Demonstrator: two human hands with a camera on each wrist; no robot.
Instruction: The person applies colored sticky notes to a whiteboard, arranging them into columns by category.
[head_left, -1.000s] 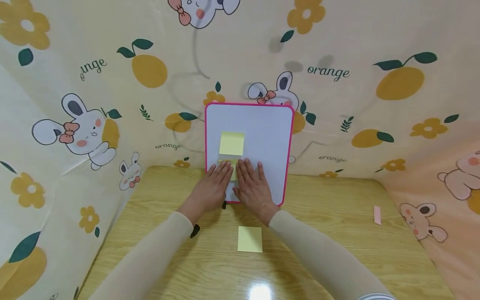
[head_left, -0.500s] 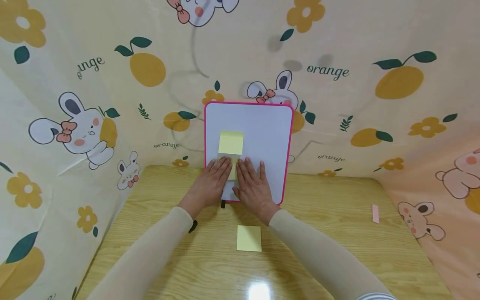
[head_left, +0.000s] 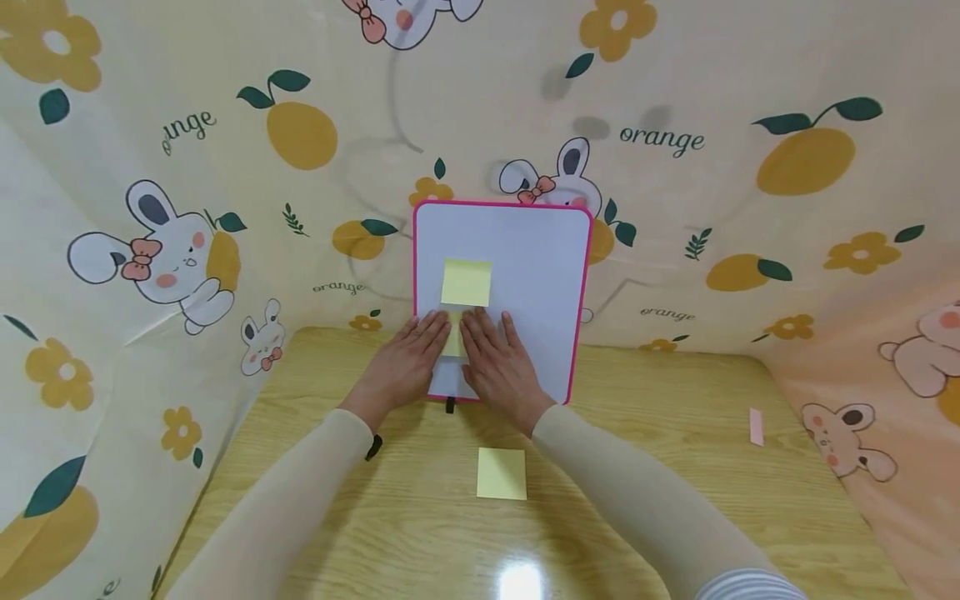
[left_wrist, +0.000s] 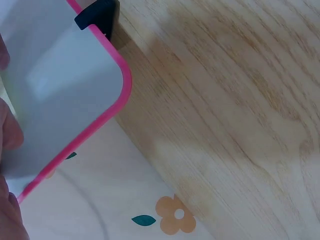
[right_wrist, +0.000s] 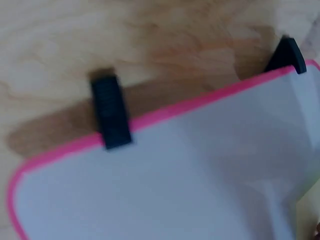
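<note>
A whiteboard [head_left: 525, 275] with a pink rim stands upright at the back of the table. On it is a pale yellow sticky note [head_left: 467, 283]. Just below it is a second yellow sticky note [head_left: 454, 340], partly covered by both hands. My left hand [head_left: 405, 360] rests on the board at that note's left side, fingers straight. Along its right side lie the straight fingers of my right hand [head_left: 501, 364]. The left wrist view catches fingers [left_wrist: 11, 131] at its left edge. A third yellow sticky note [head_left: 502, 473] lies on the table, nearer to me.
Black clips or feet [right_wrist: 112, 112] hold the board's lower edge. A small pink strip [head_left: 756, 427] lies on the right of the wooden table [head_left: 660, 417]. Cloth printed with rabbits and oranges [head_left: 675, 75] surrounds the table. Something black [head_left: 373, 447] shows beside the left wrist.
Both hands have slid a little to the left across the lower note, and their fingers still lie straight. The board and the other notes have kept their places; the head view shifted slightly.
</note>
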